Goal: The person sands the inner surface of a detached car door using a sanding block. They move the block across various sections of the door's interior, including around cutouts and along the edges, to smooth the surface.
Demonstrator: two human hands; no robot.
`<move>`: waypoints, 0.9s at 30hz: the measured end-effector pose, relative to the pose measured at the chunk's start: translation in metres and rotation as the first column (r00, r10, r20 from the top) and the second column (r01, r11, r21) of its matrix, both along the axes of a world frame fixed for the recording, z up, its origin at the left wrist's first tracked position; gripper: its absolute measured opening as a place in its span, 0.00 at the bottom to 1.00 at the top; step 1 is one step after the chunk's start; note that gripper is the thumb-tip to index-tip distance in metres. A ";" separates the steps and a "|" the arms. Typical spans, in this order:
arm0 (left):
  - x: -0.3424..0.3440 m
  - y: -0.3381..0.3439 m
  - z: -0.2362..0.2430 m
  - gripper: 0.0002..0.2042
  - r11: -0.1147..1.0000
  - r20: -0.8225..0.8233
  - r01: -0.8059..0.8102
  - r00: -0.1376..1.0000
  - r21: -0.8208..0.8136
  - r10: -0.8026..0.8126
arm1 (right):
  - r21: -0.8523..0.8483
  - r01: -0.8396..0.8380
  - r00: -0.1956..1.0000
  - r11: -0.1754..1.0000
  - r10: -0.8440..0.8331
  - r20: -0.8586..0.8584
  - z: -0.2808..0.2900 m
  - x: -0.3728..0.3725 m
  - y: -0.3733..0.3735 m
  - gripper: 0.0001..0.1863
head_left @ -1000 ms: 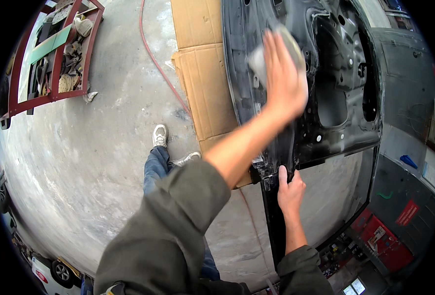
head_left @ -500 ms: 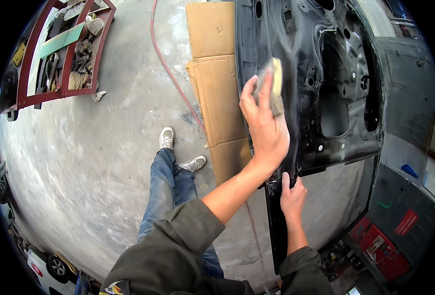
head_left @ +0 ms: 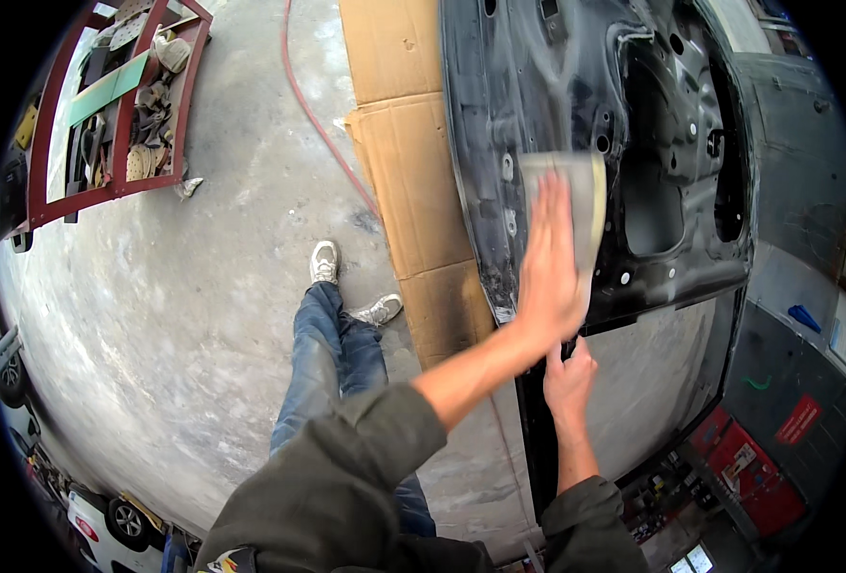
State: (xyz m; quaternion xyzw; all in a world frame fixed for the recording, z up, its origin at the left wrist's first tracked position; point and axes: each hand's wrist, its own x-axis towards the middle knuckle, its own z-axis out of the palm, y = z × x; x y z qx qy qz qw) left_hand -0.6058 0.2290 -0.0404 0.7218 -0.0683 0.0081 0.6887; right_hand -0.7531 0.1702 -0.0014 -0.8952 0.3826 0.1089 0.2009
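A black car door (head_left: 490,115), upturned with its inner panel showing, is streaked with pale, dull marks. My left hand (head_left: 552,272) lies over a grey sanding pad with a pale yellow side (head_left: 590,210), fingers together along it, holding it against the panel left of the large cutout. My right hand (head_left: 568,380) grips the narrow black frame at the door's lower end, thumb on top; the rest of its fingers are partly hidden. The left forearm crosses the view diagonally from the lower edge.
Flattened cardboard (head_left: 408,181) lies along the door's left side. A red hose (head_left: 318,124) runs over the concrete floor (head_left: 155,315). A red metal rack (head_left: 120,181) with pads stands at upper left, a white car (head_left: 93,520) at lower left. My shoes are left of the cardboard.
The pad and my left hand have moved down the panel toward me. Half a second ago the pad was tilted; now it lies flatter. My right hand stays on the frame.
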 end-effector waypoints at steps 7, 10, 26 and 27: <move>0.084 -0.003 -0.017 0.39 0.995 0.033 -0.097 0.995 -0.024 0.098 | 0.061 0.015 1.000 0.998 -0.014 -0.003 0.007 0.016 0.007 0.27; 0.032 0.000 -0.003 0.41 0.997 0.031 -0.061 0.998 -0.044 0.062 | 0.035 0.001 0.998 0.999 0.000 -0.057 0.005 0.006 -0.001 0.29; 0.018 -0.003 0.001 0.43 0.997 0.062 0.079 0.995 -0.009 -0.079 | 0.076 -0.010 1.000 0.997 0.012 -0.027 -0.008 -0.004 -0.009 0.27; -0.019 0.001 0.006 0.44 0.983 -0.007 0.178 0.984 -0.051 -0.179 | 0.076 -0.025 0.999 0.997 0.028 -0.035 -0.015 -0.013 -0.017 0.26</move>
